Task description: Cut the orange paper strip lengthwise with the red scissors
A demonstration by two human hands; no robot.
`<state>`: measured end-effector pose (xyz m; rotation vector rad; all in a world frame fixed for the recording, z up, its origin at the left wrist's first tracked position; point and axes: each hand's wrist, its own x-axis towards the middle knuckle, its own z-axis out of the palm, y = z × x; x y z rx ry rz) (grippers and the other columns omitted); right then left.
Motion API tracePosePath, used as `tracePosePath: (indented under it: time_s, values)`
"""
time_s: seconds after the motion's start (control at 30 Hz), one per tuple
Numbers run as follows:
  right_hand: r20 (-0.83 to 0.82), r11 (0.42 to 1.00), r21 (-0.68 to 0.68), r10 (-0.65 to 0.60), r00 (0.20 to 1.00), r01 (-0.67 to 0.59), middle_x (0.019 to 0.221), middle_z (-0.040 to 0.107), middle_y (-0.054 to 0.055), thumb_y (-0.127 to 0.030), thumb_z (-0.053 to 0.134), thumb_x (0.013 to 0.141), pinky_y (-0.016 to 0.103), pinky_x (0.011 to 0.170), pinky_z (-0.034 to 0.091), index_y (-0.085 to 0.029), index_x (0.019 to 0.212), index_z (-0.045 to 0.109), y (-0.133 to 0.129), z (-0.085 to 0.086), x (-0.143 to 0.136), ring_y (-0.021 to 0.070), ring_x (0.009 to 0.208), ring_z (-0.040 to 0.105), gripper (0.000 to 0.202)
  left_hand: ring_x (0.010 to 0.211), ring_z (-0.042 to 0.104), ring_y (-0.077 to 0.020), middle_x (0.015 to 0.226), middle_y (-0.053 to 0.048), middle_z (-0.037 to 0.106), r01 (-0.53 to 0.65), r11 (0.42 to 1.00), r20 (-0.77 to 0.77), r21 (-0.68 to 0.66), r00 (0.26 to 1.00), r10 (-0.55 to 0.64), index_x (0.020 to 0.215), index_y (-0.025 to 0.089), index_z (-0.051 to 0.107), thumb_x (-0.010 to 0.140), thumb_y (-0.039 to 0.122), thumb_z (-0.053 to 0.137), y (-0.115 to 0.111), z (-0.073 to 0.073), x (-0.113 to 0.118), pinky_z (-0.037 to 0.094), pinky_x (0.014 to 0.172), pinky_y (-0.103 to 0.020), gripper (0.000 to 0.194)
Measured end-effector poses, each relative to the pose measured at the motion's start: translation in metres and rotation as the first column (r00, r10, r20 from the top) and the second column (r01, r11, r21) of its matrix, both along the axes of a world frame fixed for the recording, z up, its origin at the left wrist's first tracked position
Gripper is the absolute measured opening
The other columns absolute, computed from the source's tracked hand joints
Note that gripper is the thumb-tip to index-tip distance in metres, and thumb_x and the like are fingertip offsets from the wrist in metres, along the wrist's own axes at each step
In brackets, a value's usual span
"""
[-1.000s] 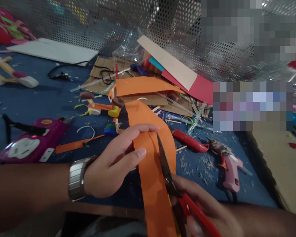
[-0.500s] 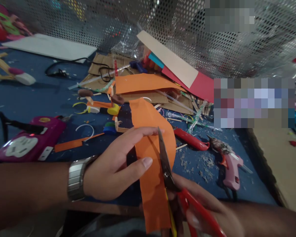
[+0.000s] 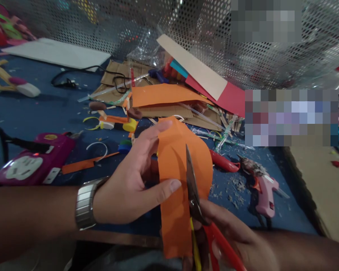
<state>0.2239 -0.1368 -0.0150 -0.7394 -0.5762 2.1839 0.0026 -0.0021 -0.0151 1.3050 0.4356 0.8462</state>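
Observation:
My left hand (image 3: 130, 184), with a metal watch on its wrist, pinches a long strip of orange paper (image 3: 173, 177) between thumb and fingers, held up above the blue table. My right hand (image 3: 231, 237), low at the bottom edge, grips red-handled scissors (image 3: 196, 210). Their dark blades run up the strip's right part, inside a cut. The strip's top bends over to the right of the blades.
A pink glue gun (image 3: 261, 190) and a red utility knife (image 3: 223, 162) lie to the right. A magenta power strip (image 3: 34, 162) sits at the left. Cardboard, orange and red sheets (image 3: 169, 96) pile up behind, against a perforated metal wall. Brown cardboard (image 3: 319, 188) lies at the right.
The orange strip has been drawn toward me and its top has curled over. My left hand shifted its grip higher on it. The scissor blades have advanced along the cut.

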Motion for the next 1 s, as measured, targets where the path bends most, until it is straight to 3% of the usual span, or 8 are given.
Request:
tracePosePath:
  time_s: [0.13,0.3,0.4,0.5,0.63,0.77,0.9,1.0]
  values:
    - [0.006,1.0,0.019,-0.017,1.0,0.017,0.133,0.081,0.004,-0.04,0.086,0.1,0.023,0.085,0.062,-0.034,0.141,0.075,-0.001,0.003,-0.003,0.0112,0.087,0.083,0.043,0.114,0.081,-0.0175,0.158,-0.008,0.058,0.005,0.996,-0.037,-0.084,0.999,-0.008,0.157,0.038,0.039,0.103,0.022,0.08,0.002,0.007,0.0,0.07,0.094,-0.026,0.07]
    - [0.052,0.999,-0.044,0.018,0.998,-0.015,0.138,0.078,0.008,-0.049,0.087,0.098,0.031,0.086,0.063,-0.031,0.148,0.069,0.003,0.003,-0.001,0.016,0.084,0.083,0.056,0.096,0.08,-0.0152,0.118,-0.004,0.074,-0.066,0.993,-0.15,-0.098,0.987,0.051,0.145,0.03,0.048,0.102,0.032,0.082,0.004,0.012,0.0,0.068,0.082,-0.021,0.055]
    - [0.049,0.999,0.024,0.03,0.998,-0.032,0.134,0.079,0.007,-0.048,0.085,0.099,0.029,0.084,0.063,-0.031,0.147,0.07,0.008,0.002,0.001,0.015,0.086,0.082,0.053,0.089,0.078,-0.0159,0.105,-0.001,0.075,-0.043,0.995,-0.165,-0.089,0.986,0.028,0.142,0.03,0.049,0.1,0.031,0.083,0.005,0.012,0.001,0.067,0.076,-0.022,0.055]
    - [0.026,0.991,0.102,0.084,0.996,-0.086,0.136,0.078,0.006,-0.04,0.081,0.104,0.029,0.093,0.061,-0.035,0.146,0.072,0.012,0.004,0.002,0.0167,0.103,0.082,0.043,0.084,0.076,-0.0153,0.1,0.001,0.073,-0.012,0.998,-0.128,-0.069,0.992,0.003,0.141,0.033,0.052,0.097,0.027,0.085,0.004,0.01,0.0,0.066,0.073,-0.023,0.055]
    - [0.102,0.995,0.104,-0.017,0.995,0.006,0.139,0.077,0.007,-0.046,0.084,0.1,0.035,0.111,0.056,-0.032,0.143,0.074,0.009,0.008,0.003,0.0236,0.126,0.076,0.047,0.09,0.079,-0.016,0.105,0.0,0.074,0.02,0.999,-0.077,-0.036,0.997,-0.022,0.138,0.034,0.058,0.096,0.023,0.084,0.003,0.01,-0.001,0.065,0.072,-0.022,0.051]
    - [0.145,0.992,0.051,0.104,0.984,-0.112,0.135,0.078,0.009,-0.057,0.083,0.098,0.038,0.106,0.06,-0.029,0.15,0.068,0.009,0.01,0.008,0.025,0.114,0.08,0.061,0.084,0.079,-0.0179,0.101,-0.001,0.075,0.038,0.999,-0.121,0.008,0.992,-0.037,0.137,0.032,0.058,0.094,0.021,0.085,0.002,0.011,-0.003,0.067,0.072,-0.026,0.052]
    - [0.12,0.99,0.094,0.091,0.989,-0.103,0.133,0.079,0.009,-0.05,0.085,0.099,0.036,0.109,0.059,-0.029,0.15,0.069,0.013,0.011,0.008,0.0235,0.118,0.08,0.057,0.088,0.079,-0.0182,0.105,-0.002,0.077,0.044,0.999,-0.092,-0.021,0.995,-0.046,0.138,0.032,0.06,0.094,0.018,0.085,0.001,0.009,-0.003,0.068,0.074,-0.025,0.052]
    - [0.142,0.99,0.086,0.103,0.984,-0.116,0.131,0.081,0.009,-0.055,0.083,0.1,0.035,0.107,0.06,-0.031,0.151,0.069,0.014,0.012,0.006,0.0233,0.119,0.08,0.058,0.093,0.08,-0.0172,0.108,-0.001,0.077,0.065,0.997,-0.051,-0.049,0.996,-0.068,0.139,0.034,0.061,0.096,0.016,0.083,0.0,0.006,-0.003,0.069,0.079,-0.024,0.052]
